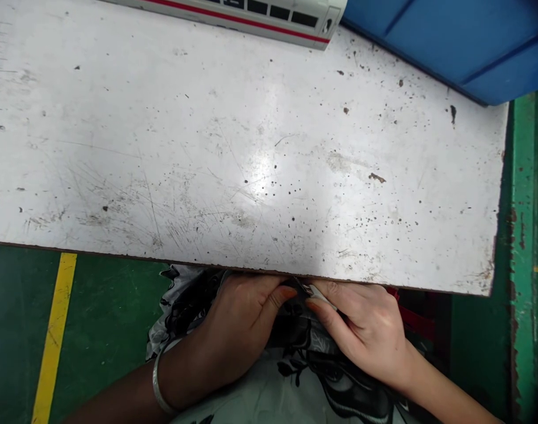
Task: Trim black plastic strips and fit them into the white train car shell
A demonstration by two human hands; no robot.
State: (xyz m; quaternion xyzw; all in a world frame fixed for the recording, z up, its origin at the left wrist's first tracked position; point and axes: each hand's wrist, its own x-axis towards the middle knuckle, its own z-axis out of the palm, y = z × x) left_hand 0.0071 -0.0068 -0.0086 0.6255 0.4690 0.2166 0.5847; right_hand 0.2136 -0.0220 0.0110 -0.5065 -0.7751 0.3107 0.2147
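We see a scratched white table [251, 147] above a green floor [109, 300], and just below the table's edge our left hand [237, 318] and right hand [361, 330] pinch a small shiny metal piece [317, 292] on black and white cloth [295, 377] between them.

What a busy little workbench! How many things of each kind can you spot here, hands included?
Hands, left hand and right hand: 2
Bangle: 1
Patterned cloth: 1
White table: 1
Toy train: 1
Blue box: 1
Total: 7

Scratched white workbench [131, 118], green floor [109, 300]
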